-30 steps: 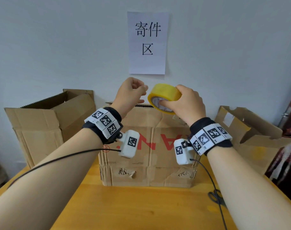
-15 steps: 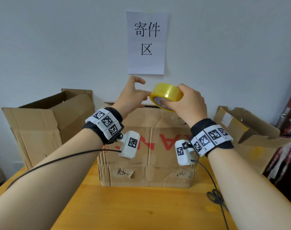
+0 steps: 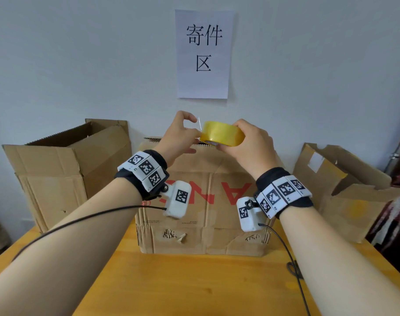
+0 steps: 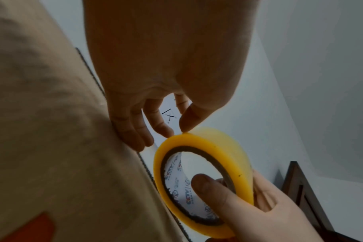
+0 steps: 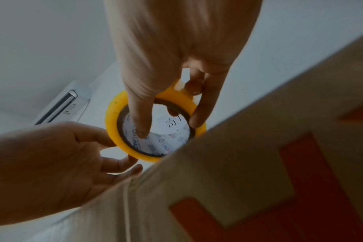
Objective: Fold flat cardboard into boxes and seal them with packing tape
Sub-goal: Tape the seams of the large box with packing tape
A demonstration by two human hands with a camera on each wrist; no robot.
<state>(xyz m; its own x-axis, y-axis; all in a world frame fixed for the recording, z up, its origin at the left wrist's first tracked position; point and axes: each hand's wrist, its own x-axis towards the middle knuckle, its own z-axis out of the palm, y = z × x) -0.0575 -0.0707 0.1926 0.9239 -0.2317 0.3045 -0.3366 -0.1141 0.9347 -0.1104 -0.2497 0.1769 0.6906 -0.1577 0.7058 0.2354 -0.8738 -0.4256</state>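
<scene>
A yellow packing tape roll (image 3: 222, 133) is held in the air above the back edge of a cardboard box (image 3: 206, 220) with red letters. My right hand (image 3: 247, 144) grips the roll, thumb through the core (image 5: 139, 124) and fingers on the outer rim. My left hand (image 3: 183, 133) meets the roll's left edge, where thumb tip (image 4: 184, 127) and a fingertip pinch at the rim. A thin bright sliver stands beside the left index finger; whether it is the loose tape end I cannot tell. The box's front wall fills the sides of both wrist views (image 4: 41, 131) (image 5: 259, 163).
An open cardboard box (image 3: 57, 179) stands at the left and a torn one (image 3: 342, 190) at the right, both against the wall. Scissors (image 3: 293, 269) lie on the wooden table (image 3: 183, 288) at the right. A paper sign (image 3: 203, 53) hangs on the wall.
My left hand uncurled from a fist, came to the roll and now pinches its left rim. The right hand tipped the roll flatter, so its core no longer faces me.
</scene>
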